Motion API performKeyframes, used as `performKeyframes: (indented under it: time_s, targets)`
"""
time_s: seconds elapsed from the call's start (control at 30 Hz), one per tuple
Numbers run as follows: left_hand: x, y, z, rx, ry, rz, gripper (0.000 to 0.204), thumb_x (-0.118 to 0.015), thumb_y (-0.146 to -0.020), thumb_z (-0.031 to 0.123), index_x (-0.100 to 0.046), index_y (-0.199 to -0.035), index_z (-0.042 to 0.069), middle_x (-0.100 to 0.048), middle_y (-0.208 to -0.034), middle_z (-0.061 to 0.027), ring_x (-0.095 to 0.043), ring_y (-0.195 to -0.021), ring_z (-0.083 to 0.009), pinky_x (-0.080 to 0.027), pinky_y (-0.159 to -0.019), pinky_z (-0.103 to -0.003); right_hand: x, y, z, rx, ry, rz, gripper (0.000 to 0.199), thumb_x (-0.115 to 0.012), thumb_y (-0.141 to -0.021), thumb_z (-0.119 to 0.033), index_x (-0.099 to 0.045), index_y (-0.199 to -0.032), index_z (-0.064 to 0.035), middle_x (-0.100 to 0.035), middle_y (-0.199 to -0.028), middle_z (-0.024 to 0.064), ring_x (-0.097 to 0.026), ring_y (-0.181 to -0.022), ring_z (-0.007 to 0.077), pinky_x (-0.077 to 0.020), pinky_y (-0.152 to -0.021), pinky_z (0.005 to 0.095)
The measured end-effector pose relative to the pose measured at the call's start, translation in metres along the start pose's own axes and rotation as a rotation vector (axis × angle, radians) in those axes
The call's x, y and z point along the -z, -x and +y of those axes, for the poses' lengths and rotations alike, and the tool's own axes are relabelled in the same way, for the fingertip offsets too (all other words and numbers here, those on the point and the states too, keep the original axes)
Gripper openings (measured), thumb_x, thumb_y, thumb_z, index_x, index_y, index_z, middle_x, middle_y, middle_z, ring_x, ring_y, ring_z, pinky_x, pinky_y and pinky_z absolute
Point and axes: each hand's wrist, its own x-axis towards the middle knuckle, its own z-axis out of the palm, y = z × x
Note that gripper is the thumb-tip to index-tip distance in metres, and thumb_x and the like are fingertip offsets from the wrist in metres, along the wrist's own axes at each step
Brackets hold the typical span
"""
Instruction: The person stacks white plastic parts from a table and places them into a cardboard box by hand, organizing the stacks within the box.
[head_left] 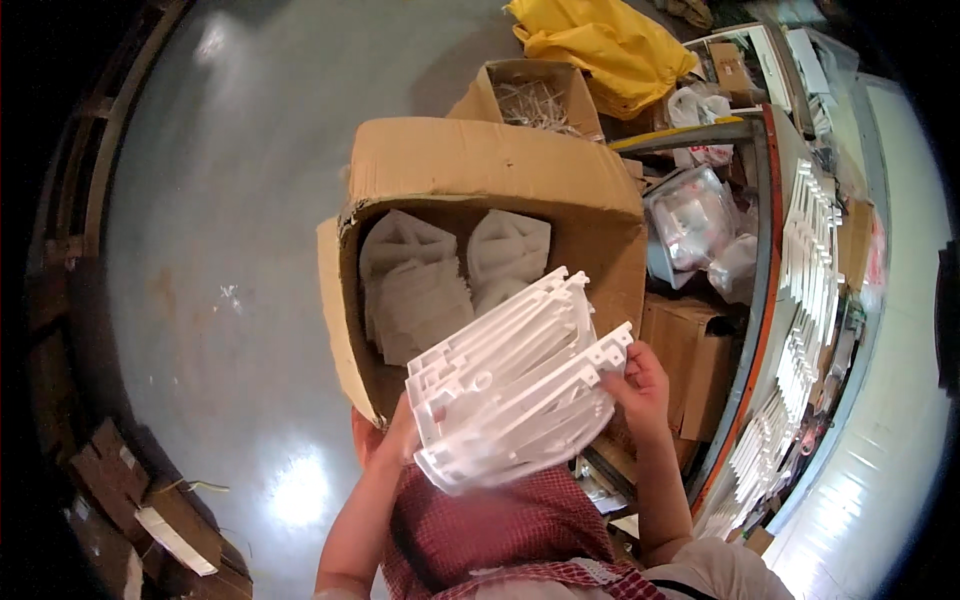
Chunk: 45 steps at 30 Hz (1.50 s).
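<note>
Nearest, a red checked cloth [500, 530] lay under the stack of white plastic parts [515, 385]. The left hand [398, 435] gripped the stack's lower left end w/ fingers closed on it, & the right hand [640, 385] pinched its right end (thumb on top). Just behind the stack stood an open cardboard box [490, 170] w/ more white parts inside. Further back sat a smaller box [530, 95], then a yellow bag [600, 45].
</note>
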Motion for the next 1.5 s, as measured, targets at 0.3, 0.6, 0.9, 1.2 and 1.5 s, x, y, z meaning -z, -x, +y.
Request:
performKeyframes:
  time_s: [0.3,0.6,0.9,1.2,1.5]
  targets:
    - [-0.012,-0.008,0.008,0.157,0.115,0.060,0.044,-0.054,-0.093,0.023,-0.046,-0.133,0.005,-0.058,-0.114,-0.0063,-0.060,-0.093,-0.0113,-0.053,-0.076,-0.024,0.006,-0.005,-0.002,-0.128,-0.317,0.022,0.020,-0.054,-0.090,-0.004,-0.057,-0.108,0.0032,-0.063,-0.076,0.0053,-0.057,-0.062,0.0091,-0.0444,-0.058,0.0202]
    - [0.003,-0.007,-0.020,0.258,0.402,0.038,0.051,-0.060,-0.091,0.029,-0.043,-0.135,0.010,-0.054,-0.122,-0.0055,-0.058,-0.108,-0.0191,-0.054,-0.087,-0.037,-0.024,-0.015,0.014,0.202,0.462,0.243,0.023,-0.069,-0.085,-0.011,-0.064,-0.102,0.0040,-0.063,-0.095,0.0088,-0.060,-0.084,0.0154,-0.0481,-0.074,0.0276]
    - [-0.002,-0.001,-0.007,0.217,0.260,0.071,0.051,-0.062,-0.088,0.029,-0.048,-0.129,0.004,-0.058,-0.111,-0.0036,-0.058,-0.093,-0.0138,-0.052,-0.077,-0.029,-0.009,-0.039,0.035,0.396,0.804,0.163,0.054,-0.072,-0.072,-0.008,-0.050,-0.120,-0.0017,-0.051,-0.114,0.0165,-0.051,-0.103,0.0329,-0.0411,-0.092,0.0399]
    - [0.010,0.002,-0.001,0.175,0.158,0.052,0.082,-0.073,-0.067,0.019,-0.036,-0.137,-0.002,-0.055,-0.123,-0.0129,-0.056,-0.109,-0.0251,-0.048,-0.092,-0.037,-0.006,-0.023,0.025,0.041,-0.079,-0.056,0.053,-0.062,-0.073,0.011,-0.047,-0.123,-0.0011,-0.056,-0.117,0.0093,-0.055,-0.109,0.0201,-0.0495,-0.090,0.0347]
    - [0.030,-0.014,-0.011,0.132,0.139,0.083,0.101,-0.082,-0.059,0.034,-0.031,-0.140,0.000,-0.050,-0.129,-0.0151,-0.054,-0.116,-0.0281,-0.046,-0.097,-0.041,0.016,-0.019,0.036,-0.226,-0.163,-0.095,0.051,-0.058,-0.077,0.010,-0.047,-0.126,-0.0013,-0.062,-0.110,0.0072,-0.062,-0.096,0.0164,-0.0531,-0.081,0.0311]
